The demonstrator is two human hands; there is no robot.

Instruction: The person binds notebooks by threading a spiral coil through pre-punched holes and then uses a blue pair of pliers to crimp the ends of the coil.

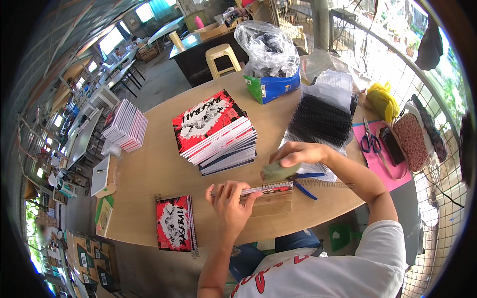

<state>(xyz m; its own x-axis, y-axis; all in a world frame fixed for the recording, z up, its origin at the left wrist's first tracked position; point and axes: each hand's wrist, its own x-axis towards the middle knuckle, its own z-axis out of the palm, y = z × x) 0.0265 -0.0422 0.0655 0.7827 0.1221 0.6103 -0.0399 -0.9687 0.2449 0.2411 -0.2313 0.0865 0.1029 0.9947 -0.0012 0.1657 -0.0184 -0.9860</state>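
My left hand (pixel 232 206) grips a notebook (pixel 271 188) that stands spine up in a small wooden holder (pixel 272 207) near the table's front edge. A long wire coil (pixel 328 184) runs along the spine and sticks out to the right. Just above the spine's right part, my right hand (pixel 304 152) is closed around a grey-green rounded block (pixel 278 172), blurred by motion. Blue-handled pliers (pixel 305 190) lie beside the holder, partly hidden by the coil. To the left lies a red, white and black notebook (pixel 174 223) with coil ends jutting out.
A tall stack of notebooks (pixel 211 124) stands mid-table, and another stack (pixel 126 124) at the left edge. Black wire coils (pixel 318 119) lie on the right, near scissors (pixel 370 139) on a pink sheet (pixel 392 184). A plastic-filled blue box (pixel 278 87) sits behind.
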